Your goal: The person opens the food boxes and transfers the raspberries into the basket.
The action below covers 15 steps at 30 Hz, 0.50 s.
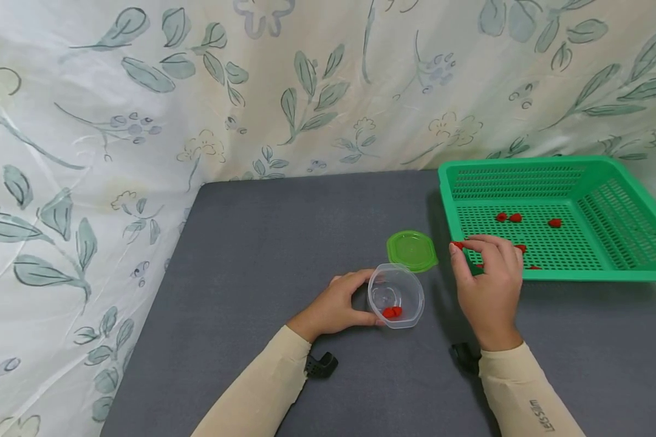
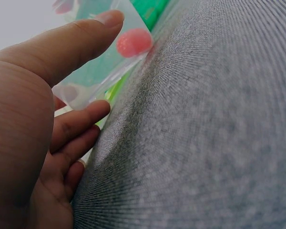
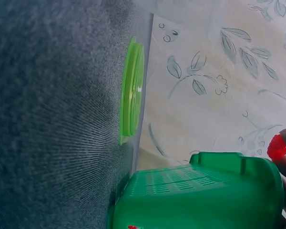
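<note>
My left hand [image 1: 336, 306] holds a clear plastic container [image 1: 415, 297] by its left side, thumb near the front and fingers behind. Red raspberries [image 1: 392, 312] lie at the bottom of the container; through its wall one raspberry [image 2: 134, 42] shows in the left wrist view. At the near left rim of a green basket [image 1: 596, 275], my right hand [image 1: 492, 288] pinches a single raspberry [image 1: 457, 245] between thumb and fingers. Its bumpy surface shows at the right edge of the right wrist view. Several more raspberries [image 1: 515, 218] are scattered on the basket floor, some partly hidden by the right hand.
A green lid [image 1: 412, 250] lies flat just behind the container, left of the basket. Grey cloth [image 1: 262, 255] covers the table. A floral curtain [image 1: 317, 91] hangs along the back and left edges.
</note>
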Motion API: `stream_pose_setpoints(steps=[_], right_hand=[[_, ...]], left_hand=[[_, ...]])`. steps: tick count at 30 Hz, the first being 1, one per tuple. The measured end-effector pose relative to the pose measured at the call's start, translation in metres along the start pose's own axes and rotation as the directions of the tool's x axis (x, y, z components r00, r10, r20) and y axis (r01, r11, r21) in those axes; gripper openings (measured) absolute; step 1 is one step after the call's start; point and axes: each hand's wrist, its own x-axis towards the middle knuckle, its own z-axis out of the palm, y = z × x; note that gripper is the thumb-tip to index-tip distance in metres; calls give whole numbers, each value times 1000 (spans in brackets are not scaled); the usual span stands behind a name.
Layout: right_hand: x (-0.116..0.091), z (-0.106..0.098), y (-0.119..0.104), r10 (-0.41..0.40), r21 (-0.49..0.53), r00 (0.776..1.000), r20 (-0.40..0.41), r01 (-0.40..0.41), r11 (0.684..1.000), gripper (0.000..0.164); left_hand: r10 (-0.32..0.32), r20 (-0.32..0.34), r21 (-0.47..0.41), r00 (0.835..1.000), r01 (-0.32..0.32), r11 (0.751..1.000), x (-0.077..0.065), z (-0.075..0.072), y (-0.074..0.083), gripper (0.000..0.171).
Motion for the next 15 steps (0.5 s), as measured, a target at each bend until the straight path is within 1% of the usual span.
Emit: stream_pose_setpoints(steps=[11, 15], right_hand=[[5, -4, 4, 42, -43, 999, -32, -43, 998, 18], [4, -6, 4, 100, -94, 994, -53, -105, 990, 17]], left_hand=[[-6, 9, 6, 1000, 6, 1000, 0, -1, 0, 83], [-10, 11, 8, 1000, 10, 1000, 0, -2, 0, 82]])
